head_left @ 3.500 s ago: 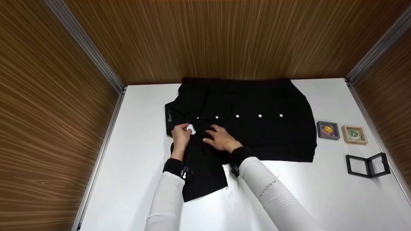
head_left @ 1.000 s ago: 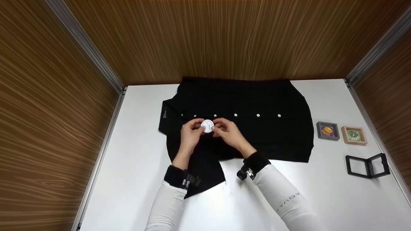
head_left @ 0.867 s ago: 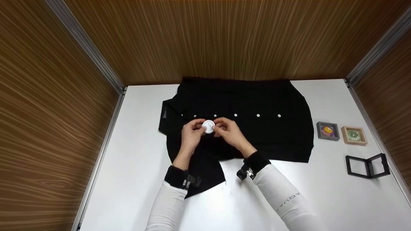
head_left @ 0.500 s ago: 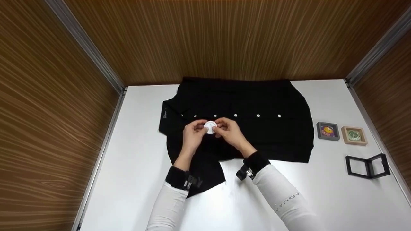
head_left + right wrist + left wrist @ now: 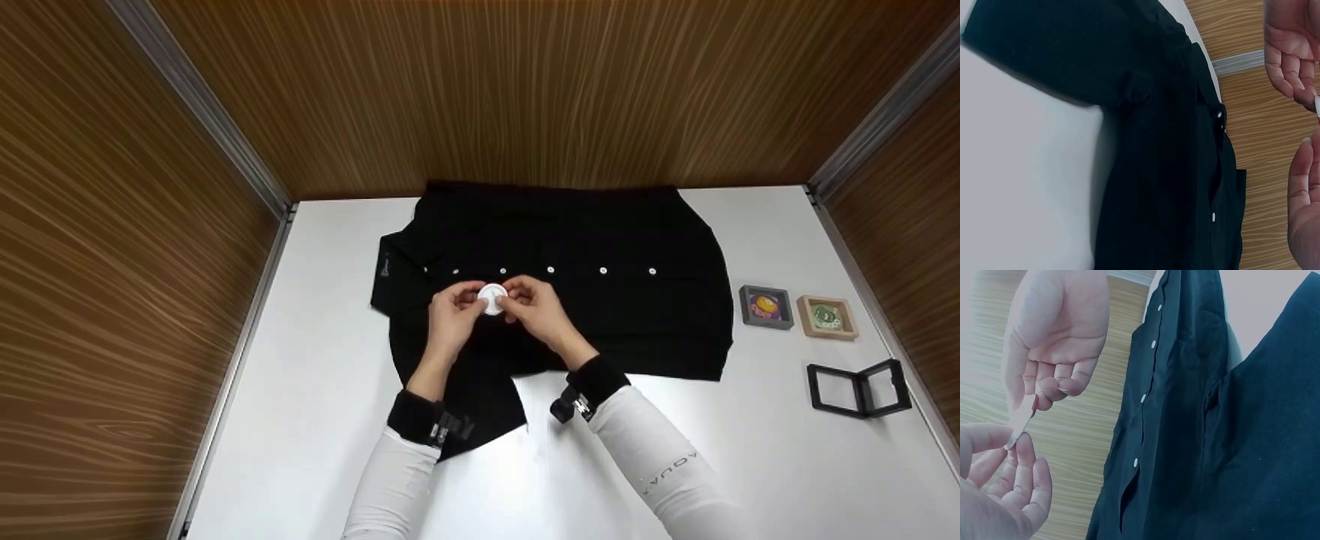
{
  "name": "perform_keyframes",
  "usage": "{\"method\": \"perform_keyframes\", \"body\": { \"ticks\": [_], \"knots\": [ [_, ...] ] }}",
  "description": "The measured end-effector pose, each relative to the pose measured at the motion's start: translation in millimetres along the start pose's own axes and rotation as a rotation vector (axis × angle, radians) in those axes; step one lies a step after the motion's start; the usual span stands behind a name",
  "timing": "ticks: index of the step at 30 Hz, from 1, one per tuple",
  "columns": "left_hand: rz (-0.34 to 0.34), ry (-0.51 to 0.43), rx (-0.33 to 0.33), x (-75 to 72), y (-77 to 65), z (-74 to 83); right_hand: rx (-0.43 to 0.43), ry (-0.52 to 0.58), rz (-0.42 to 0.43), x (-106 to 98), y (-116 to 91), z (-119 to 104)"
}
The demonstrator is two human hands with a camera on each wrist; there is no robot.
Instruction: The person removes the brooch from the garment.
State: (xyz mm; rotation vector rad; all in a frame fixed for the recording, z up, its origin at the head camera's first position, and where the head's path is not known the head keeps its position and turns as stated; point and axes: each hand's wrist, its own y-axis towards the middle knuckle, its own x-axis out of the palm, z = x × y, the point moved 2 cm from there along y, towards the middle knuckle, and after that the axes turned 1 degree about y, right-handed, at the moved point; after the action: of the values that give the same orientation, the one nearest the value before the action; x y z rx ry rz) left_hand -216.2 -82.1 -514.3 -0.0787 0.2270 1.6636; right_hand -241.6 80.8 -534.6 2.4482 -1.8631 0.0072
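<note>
Both hands hold a round button badge [image 5: 493,298] between them, its white back facing up in the head view. My left hand [image 5: 450,319] pinches its left edge with thumb and fingers, and my right hand [image 5: 544,315] pinches the right edge. Edge-on in the left wrist view, the badge [image 5: 1026,421] shows a thin red rim; its front is hidden. A faint line on the back looks like a pin, too small to tell whether it is unfastened. Beneath the hands a black shirt [image 5: 630,322] with white buttons lies spread out, collar to the left, one sleeve toward me.
To the right on the white table [image 5: 322,315] lie a grey-framed box with a colourful badge [image 5: 766,306] and a wooden-framed box with a green badge [image 5: 827,316]. A black hinged frame [image 5: 859,387] stands unfolded nearer me. Wood-grain panels [image 5: 525,90] enclose the table.
Earlier the left hand alone held the badge near the collar while the right rested on the shirt. Now both hold it; it has shifted slightly right over the last second. The collar moved slightly left.
</note>
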Motion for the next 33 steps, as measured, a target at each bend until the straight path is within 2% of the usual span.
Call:
{"method": "perform_keyframes", "body": {
  "ticks": [5, 10, 15, 25, 33],
  "knots": [
    [0.006, 0.017, -0.012, 0.8, -0.7, 1.5, 0.019, 0.019, 0.037, 0.0, -0.8, 2.7],
    [0.008, 0.053, 0.0, 2.1, -0.7, 0.5, 0.009, 0.032, 0.038, 0.5, -2.3, -0.4],
    [0.005, 0.076, 0.009, 2.4, -1.3, 1.8, 0.035, 0.054, 0.044, -0.1, -0.3, 2.6],
    [0.001, 0.092, 0.014, 3.1, -1.8, 3.4, 0.057, 0.056, 0.064, -0.4, 0.3, 4.3],
    [0.006, 0.096, 0.023, 3.3, -1.7, 3.0, 0.038, 0.052, 0.088, 1.3, -1.3, 4.0]
  ]
}}
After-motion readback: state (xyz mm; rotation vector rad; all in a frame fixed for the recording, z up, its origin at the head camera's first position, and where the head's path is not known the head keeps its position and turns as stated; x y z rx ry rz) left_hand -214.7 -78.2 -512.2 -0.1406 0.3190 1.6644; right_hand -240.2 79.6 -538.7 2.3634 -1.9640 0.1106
